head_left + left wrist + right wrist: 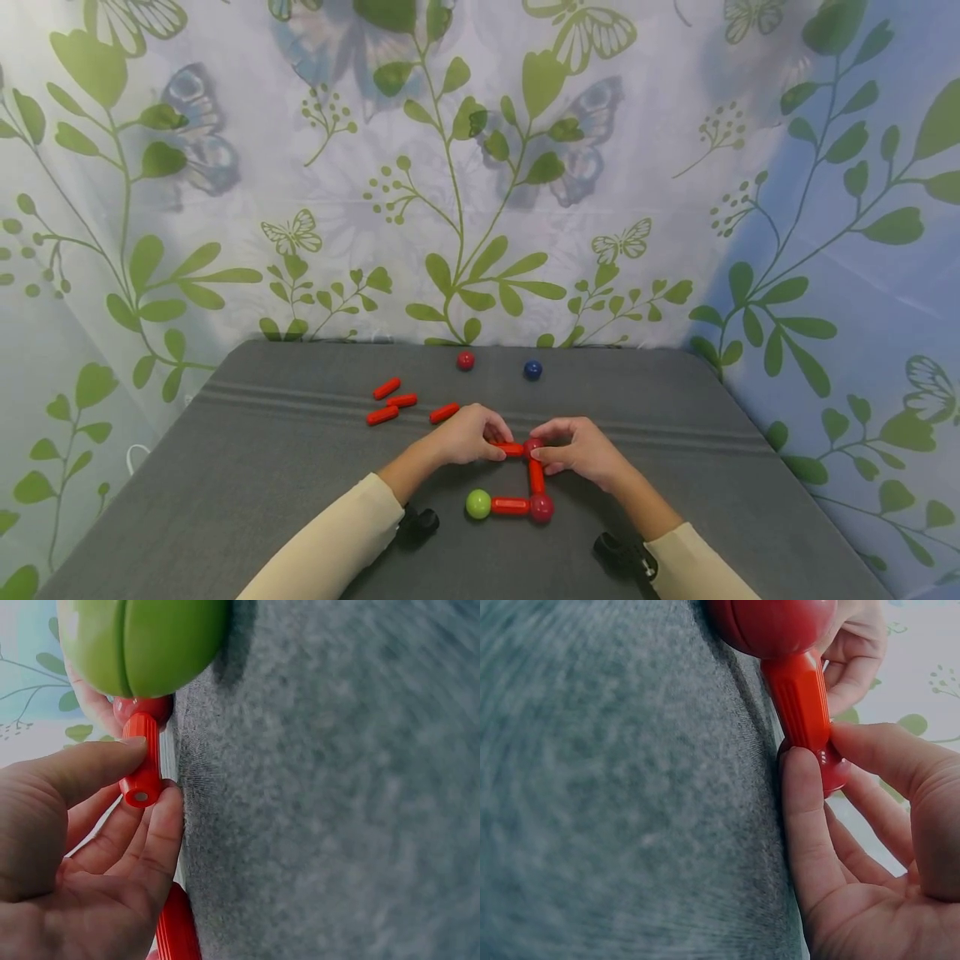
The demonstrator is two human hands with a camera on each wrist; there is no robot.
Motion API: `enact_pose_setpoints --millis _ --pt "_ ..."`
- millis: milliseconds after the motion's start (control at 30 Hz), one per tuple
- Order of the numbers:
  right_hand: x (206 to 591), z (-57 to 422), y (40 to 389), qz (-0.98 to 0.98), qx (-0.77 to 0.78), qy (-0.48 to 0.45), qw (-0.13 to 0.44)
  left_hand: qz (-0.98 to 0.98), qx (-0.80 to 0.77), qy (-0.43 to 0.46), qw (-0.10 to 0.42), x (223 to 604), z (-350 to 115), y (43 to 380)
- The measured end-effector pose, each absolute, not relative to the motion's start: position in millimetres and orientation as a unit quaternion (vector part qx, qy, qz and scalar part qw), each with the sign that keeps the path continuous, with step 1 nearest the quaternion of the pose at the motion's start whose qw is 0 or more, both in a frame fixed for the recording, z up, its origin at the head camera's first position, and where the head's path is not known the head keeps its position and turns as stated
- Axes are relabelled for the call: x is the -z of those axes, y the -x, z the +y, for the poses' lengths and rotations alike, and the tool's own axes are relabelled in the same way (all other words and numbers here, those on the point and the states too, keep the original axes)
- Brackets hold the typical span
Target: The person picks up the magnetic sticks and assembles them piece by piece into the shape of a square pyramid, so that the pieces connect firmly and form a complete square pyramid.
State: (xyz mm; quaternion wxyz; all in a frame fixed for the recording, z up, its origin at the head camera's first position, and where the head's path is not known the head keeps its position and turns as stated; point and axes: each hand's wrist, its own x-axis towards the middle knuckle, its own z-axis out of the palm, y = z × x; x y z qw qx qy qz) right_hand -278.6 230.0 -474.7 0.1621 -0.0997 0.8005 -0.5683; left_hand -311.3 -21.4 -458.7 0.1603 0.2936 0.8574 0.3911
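Note:
Red rods and balls form a three-sided frame in the head view. My left hand (467, 437) pinches the upper red rod (511, 450) between thumb and fingers, its bare end face showing in the left wrist view. That rod's other end meets the far red ball (533, 446), which my right hand (583, 452) grips with thumb and fingertips. From this ball a second rod (536, 477) runs toward me to the near red ball (541, 508). A third rod (510, 506) joins it to a lime-green ball (478, 504), which looms large in the left wrist view.
Several loose red rods (382, 415) lie left of the hands, one (444, 412) close behind the left hand. A loose red ball (465, 360) and a dark blue ball (532, 370) sit toward the far edge of the grey table (300, 500). A patterned curtain (337, 183) hangs behind.

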Motion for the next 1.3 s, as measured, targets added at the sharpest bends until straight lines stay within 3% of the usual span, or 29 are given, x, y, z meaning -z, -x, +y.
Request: enact_pose_setpoints --millis 333,933,1300 --pt "475.1 238.0 278.8 0.803 0.566 0.098 0.16 0.86 -0.378 -0.316 0.133 452.7 -11.9 324.1" --pt "470.2 239.2 280.0 0.793 0.577 0.112 0.16 0.881 -0.384 -0.272 0.053 439.3 23.1 391.6" --pt "473.7 236.7 281.0 0.789 0.58 0.114 0.168 0.894 -0.388 -0.219 0.05 453.1 40.6 414.3"
